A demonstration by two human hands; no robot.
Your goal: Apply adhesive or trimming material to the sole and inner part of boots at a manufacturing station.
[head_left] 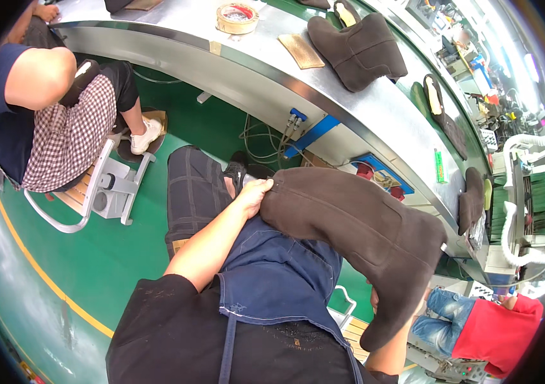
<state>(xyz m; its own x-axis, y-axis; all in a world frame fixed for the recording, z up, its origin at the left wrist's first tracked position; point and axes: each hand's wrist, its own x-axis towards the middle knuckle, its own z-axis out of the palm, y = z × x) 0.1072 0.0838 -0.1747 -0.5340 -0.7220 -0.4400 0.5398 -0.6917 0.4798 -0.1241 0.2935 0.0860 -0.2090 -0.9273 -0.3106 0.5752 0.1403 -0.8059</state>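
A tall dark brown boot (343, 211) lies across my lap, its shaft toward the left and its foot toward the lower right. My left hand (254, 197) grips the open top edge of the shaft, thumb on the outside. Mostly hidden behind the foot of the boot, my right hand (374, 298) shows only a few fingers against its inner edge; the right forearm (390, 352) emerges below the toe. A small white spot shows at the heel. I wear a dark blue apron (272, 275).
Along the metal bench (272, 67) ahead are another brown boot (362, 52), a tan pad (301, 50), a tape roll (237, 18) and a green box (439, 166). A belt carries boot parts (445, 115). One person (48, 109) sits at left; another in red (499, 329) is at right.
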